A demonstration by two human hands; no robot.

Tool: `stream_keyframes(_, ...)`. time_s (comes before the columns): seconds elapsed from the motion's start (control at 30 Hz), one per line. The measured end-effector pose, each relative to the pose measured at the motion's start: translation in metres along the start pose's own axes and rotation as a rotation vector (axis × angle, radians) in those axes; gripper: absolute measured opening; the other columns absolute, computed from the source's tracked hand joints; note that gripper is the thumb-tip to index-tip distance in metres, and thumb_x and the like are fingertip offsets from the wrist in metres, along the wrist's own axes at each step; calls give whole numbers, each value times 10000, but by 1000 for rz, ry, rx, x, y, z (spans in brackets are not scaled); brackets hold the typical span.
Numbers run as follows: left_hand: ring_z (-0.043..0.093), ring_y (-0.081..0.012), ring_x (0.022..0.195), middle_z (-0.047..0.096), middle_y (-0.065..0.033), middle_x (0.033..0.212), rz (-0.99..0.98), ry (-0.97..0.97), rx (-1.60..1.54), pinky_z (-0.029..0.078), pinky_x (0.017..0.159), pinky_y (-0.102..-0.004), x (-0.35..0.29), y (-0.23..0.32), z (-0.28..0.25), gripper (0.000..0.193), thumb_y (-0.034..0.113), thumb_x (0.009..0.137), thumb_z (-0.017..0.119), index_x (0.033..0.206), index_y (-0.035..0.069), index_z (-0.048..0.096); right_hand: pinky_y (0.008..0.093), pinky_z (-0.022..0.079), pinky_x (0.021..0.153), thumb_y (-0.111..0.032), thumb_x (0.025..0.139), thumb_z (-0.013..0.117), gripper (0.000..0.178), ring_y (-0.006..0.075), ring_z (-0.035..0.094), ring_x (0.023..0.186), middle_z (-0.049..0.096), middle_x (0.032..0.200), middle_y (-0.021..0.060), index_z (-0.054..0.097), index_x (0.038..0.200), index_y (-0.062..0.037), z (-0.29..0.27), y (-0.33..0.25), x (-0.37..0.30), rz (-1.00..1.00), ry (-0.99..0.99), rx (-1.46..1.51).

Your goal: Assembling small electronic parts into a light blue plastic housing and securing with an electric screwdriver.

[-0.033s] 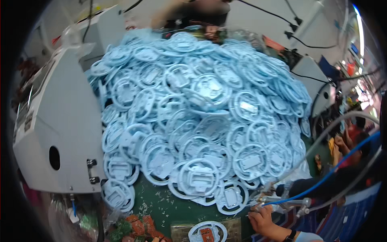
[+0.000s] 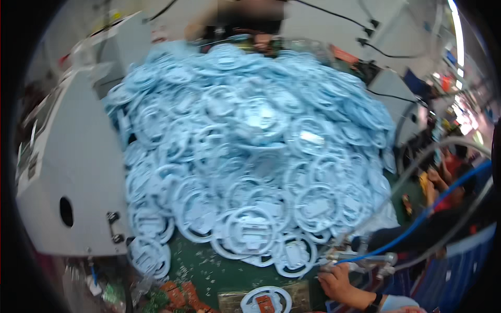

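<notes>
At the lower right my right hand (image 2: 340, 286) has its fingers curled closed. It is just under a metal air fitting (image 2: 360, 257) fed by a blue hose (image 2: 420, 225); whatever lies in the fingers is hidden. To its left, a light-blue round plastic housing (image 2: 285, 296) with a red-brown circuit board (image 2: 265, 303) inside lies on a brownish flat pad (image 2: 228, 302), cut off by the lower edge. A large heap of similar ring-shaped housings (image 2: 251, 229) fills the green table (image 2: 201, 263) ahead. My left hand is out of sight.
A grey machine casing (image 2: 78, 172) stands along the left. Red-brown boards (image 2: 180, 296) lie at the lower left. White scraps litter the table front. A grey hose (image 2: 425, 151) arches at the right. Across the heap is a blurred person (image 2: 250, 21); others sit far right.
The whole view has shifted slightly, so the heap and the machine casing appear a little further left, with more blur. My right hand keeps its place by the air fitting.
</notes>
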State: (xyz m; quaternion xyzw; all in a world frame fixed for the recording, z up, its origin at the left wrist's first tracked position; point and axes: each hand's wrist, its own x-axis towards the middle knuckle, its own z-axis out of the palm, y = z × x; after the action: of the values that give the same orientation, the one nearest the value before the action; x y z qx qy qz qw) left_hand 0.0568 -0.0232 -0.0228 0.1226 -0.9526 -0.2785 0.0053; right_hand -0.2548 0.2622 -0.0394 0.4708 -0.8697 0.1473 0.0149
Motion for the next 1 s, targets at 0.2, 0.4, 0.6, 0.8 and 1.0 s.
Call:
stream_keyframes(0.2, 452, -433, 1320, 494, -236, 1393, 168, -159, -26, 300, 1050, -664, 34, -35, 29, 463, 295, 786, 742, 1183, 83, 634, 603, 359, 984, -170, 833, 696, 244, 337, 542, 1196, 577, 1285, 170, 657, 1043, -52, 28, 2, 1, -32, -37, 126)
stream_keyframes(0.4, 445, -426, 1326, 490, -230, 1400, 229, -155, -89, 295, 1057, -658, 40, -29, 53, 461, 300, 795, 734, 1190, 88, 632, 594, 338, 1021, -138, 811, 700, 253, 368, 530, 1215, 584, 1264, 178, 655, 1040, -42, 13, 1, 0, -60, -50, 74)
stream_keyframes(0.6, 438, -420, 1333, 487, -224, 1406, 236, -187, -84, 289, 1063, -653, 31, -40, 58, 458, 305, 803, 727, 1197, 93, 629, 572, 349, 1018, -144, 803, 708, 318, 355, 540, 1175, 601, 1222, 157, 636, 1095, -40, 15, -4, 2, -3, -24, 63)
stream_keyframes(0.8, 431, -413, 1340, 483, -218, 1413, 239, -192, -74, 284, 1070, -647, 29, -44, 64, 456, 310, 811, 719, 1204, 98, 627, 546, 377, 983, -161, 790, 725, 349, 330, 554, 1137, 601, 1196, 148, 632, 1101, -35, 15, 2, -1, -34, -41, 14)
stream_keyframes(1.0, 424, -406, 1346, 479, -212, 1419, 228, -152, -80, 278, 1076, -641, 33, -41, 76, 453, 314, 820, 712, 1211, 103, 624, 525, 390, 966, -159, 793, 721, 347, 335, 557, 1126, 602, 1180, 146, 629, 1103, -31, 27, -3, -5, -13, -28, 58)
